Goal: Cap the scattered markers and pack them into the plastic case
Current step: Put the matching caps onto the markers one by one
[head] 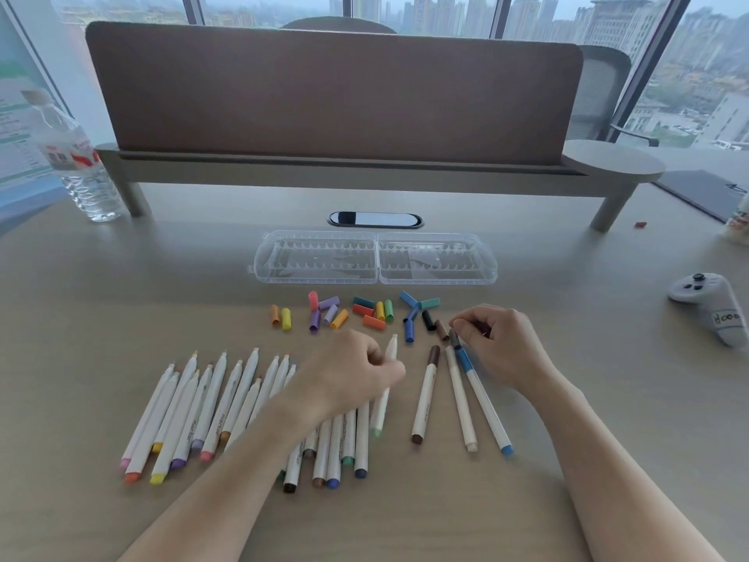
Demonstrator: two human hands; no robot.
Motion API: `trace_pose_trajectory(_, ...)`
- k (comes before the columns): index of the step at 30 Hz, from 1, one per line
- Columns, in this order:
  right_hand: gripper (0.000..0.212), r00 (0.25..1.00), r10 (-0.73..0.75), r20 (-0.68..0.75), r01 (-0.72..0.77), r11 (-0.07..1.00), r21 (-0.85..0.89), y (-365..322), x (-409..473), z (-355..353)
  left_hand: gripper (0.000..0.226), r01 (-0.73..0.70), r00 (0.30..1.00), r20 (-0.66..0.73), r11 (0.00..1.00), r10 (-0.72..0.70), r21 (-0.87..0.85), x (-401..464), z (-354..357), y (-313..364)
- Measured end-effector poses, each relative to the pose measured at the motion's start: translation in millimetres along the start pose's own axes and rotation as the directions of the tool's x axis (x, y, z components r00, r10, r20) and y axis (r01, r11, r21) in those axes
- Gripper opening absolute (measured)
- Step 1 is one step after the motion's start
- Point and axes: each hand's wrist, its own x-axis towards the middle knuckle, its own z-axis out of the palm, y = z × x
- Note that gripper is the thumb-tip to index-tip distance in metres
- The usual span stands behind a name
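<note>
Pinching an uncapped marker (385, 383) in my left hand (356, 371), grip curled round its barrel, tip pointing to the far side. My right hand (498, 346) has its fingers curled over the capped end of a marker (460, 395) lying on the desk (121, 298); a brown-capped marker (425, 393) and a blue-capped marker (482, 399) lie on either side of it. Uncapped markers (202, 411) fan out at near left. Loose caps (352, 312) lie scattered beyond the hands. Farther off, the clear plastic case (375, 257) lies open.
</note>
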Motion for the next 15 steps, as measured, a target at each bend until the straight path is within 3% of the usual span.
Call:
trace_pose_trajectory(2, 0.011, 1.0, 0.003, 0.004, -0.003, 1.0, 0.002, -0.6, 1.0, 0.9, 0.035, -0.001, 1.0, -0.025, 0.977, -0.004, -0.213, 4.1, -9.4, 0.3)
trace_pose_trajectory(6, 0.011, 1.0, 0.011, -0.013, -0.011, 1.0, 0.005, -3.0, 4.9, 1.9, 0.03, 0.032, 0.998, -0.032, 0.816, -0.062, -0.577, 9.5, -20.0, 1.0)
trace_pose_trajectory(11, 0.011, 1.0, -0.02, 0.007, 0.02, 1.0, 0.016, -14.9, 11.6, 5.7, 0.022, 0.015, 0.991, -0.08, 0.675, -0.11, -0.738, 17.2, -23.2, -14.3)
trace_pose_trajectory(15, 0.011, 0.99, -0.049, 0.13, 0.051, 0.999, -0.016, -32.5, 27.9, 11.3, 0.015, 0.022, 0.985, -0.103, 0.685, -0.141, -0.728, 21.7, -25.1, -25.0)
